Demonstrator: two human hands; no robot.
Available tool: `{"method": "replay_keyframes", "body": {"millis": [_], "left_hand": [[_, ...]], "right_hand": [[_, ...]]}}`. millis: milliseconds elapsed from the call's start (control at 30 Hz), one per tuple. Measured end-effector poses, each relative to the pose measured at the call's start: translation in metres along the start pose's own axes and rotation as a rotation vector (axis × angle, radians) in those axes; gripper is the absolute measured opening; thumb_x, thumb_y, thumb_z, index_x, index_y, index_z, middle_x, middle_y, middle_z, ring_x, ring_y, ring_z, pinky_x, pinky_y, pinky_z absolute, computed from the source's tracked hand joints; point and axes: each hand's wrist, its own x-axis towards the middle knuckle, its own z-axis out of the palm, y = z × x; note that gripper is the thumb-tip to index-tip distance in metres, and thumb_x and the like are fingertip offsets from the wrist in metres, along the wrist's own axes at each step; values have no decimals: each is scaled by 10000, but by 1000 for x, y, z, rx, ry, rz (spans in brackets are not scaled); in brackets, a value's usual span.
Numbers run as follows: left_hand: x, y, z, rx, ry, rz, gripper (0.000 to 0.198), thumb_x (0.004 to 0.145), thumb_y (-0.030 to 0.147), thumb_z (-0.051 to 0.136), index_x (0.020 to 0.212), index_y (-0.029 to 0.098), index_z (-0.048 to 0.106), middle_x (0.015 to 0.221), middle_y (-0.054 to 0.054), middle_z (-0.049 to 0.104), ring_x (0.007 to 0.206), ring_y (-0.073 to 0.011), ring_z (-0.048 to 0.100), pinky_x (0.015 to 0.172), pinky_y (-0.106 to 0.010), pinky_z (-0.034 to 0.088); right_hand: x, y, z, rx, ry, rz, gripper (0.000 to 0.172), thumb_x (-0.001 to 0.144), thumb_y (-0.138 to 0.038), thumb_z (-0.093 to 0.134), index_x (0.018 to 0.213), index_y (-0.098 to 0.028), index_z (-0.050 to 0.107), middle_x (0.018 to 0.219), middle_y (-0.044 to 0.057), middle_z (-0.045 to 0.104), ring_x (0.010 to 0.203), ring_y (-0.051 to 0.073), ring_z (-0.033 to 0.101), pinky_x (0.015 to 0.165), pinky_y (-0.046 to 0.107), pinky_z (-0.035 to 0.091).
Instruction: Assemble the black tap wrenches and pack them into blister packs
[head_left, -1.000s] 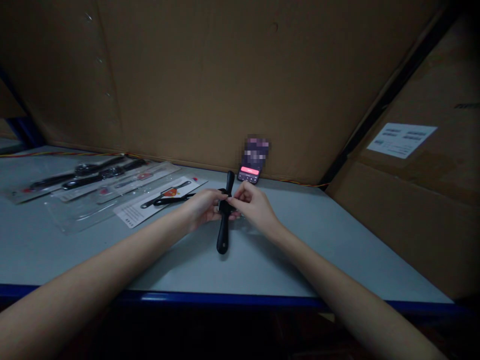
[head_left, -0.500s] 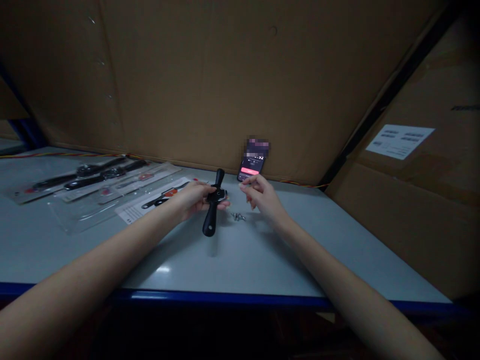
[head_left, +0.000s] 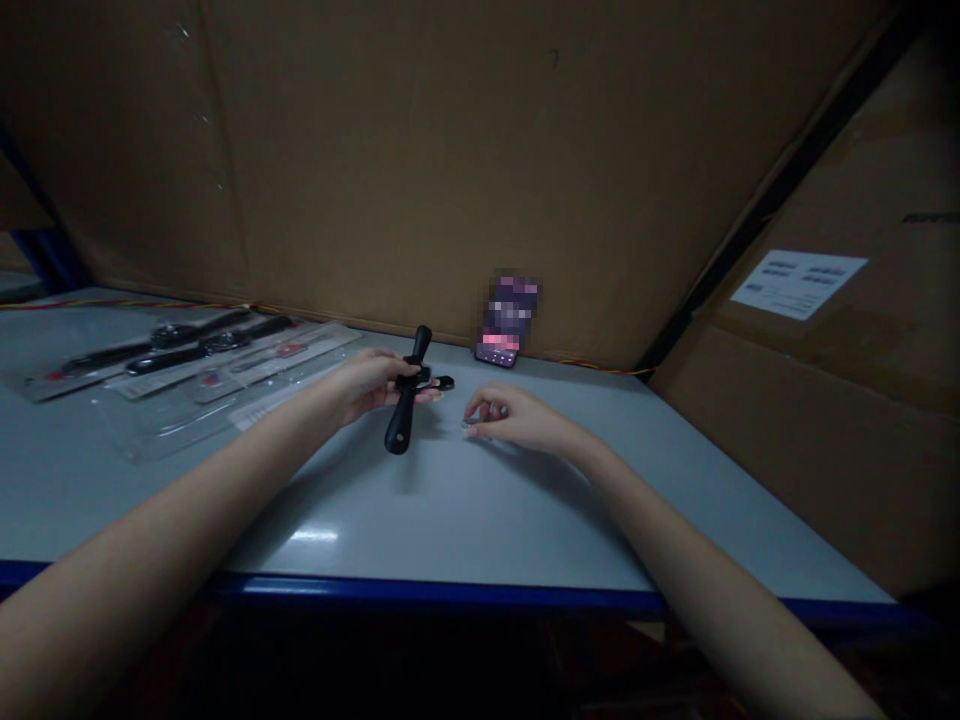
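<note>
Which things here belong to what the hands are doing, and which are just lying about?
In use:
- black two-handled tool, in the left hand
- possibly a small part at the right hand, too small to identify
- likely the dark rounded piece near the tool

Apparently lying about:
- packaged black tools
- clear plastic shell
- phone
- coloured wires

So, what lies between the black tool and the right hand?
In the head view, the fingertips of the left hand and a small black rounded piece, then grey tabletop, lie between the black tool and the right hand.
</note>
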Motion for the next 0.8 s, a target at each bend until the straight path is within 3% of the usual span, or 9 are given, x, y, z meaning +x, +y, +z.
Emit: {"method": "replay_keyframes", "body": {"millis": [133,333,467,600,733,800], "left_hand": [[4,-4,-2,18,-6,22,146,783,-11,468,916,29,511,786,-190,681,700,-239,692,672,-284,575],[2,-8,1,96,-2,7,114,767,8,492,853,80,509,747,-159,681,681,-246,691,644,-318,580],[-2,-10,5,147,-54,-35,102,760,34,515,852,72,535,731,-148,675,682,-241,689,648,-318,575],[-6,-12,11,119,-97,-81,130,800,69,473,904,46,547,766,-167,677,695,-227,687,663,-311,564],[-7,-15,16,97,-133,-113,177,802,47,457,964,27,525,777,-169,675,676,-214,683,728,-354,546],[-8,-16,18,98,-149,-116,206,796,18,446,992,28,508,762,-162,675,648,-206,680,742,-373,540]], "right_hand": [[2,-2,7,-26,34,-12,157,665,-294,691,738,-189,599,756,12,546,662,131,470,596,256,366],[4,-12,14,47,71,58,171,652,-258,692,729,-185,559,679,-1,561,620,134,503,565,259,371],[5,-17,15,35,145,-7,150,650,-217,693,740,-186,576,641,-25,558,591,116,499,564,248,366],[6,-17,9,7,241,-57,169,740,-208,624,907,-186,640,629,-21,576,552,106,483,547,244,354],[4,-21,0,-14,380,-157,121,792,-230,586,821,-180,692,727,30,631,641,125,525,588,258,380],[3,-24,-2,8,388,-188,127,799,-237,584,811,-184,699,748,36,641,671,131,544,607,262,396]]}}
